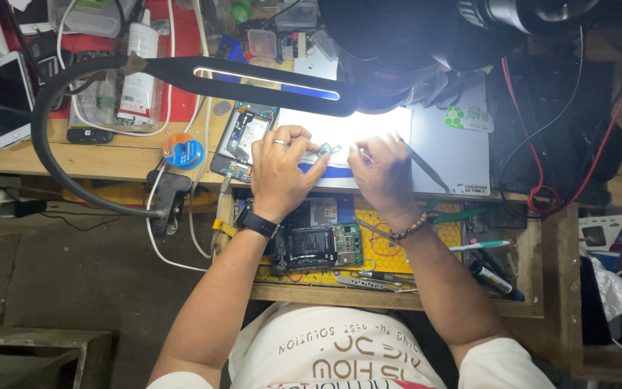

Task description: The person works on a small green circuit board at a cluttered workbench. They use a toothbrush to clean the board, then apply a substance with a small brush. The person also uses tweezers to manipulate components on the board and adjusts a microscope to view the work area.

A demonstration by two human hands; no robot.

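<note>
My left hand [282,169] fingers pinch the small green board [327,150] at their tips, its length running toward my right hand [383,173], whose fingers close on tweezers [426,167] just beside it

both forearms reach forward side by side, bare to the sleeves, converging near the front edge of the worktop. the left hand [280,171] lies palm down, fingers curled and pinched together. the right hand [381,175] faces it, knuckles up, fingertips drawn tight, close beside the left.
</note>
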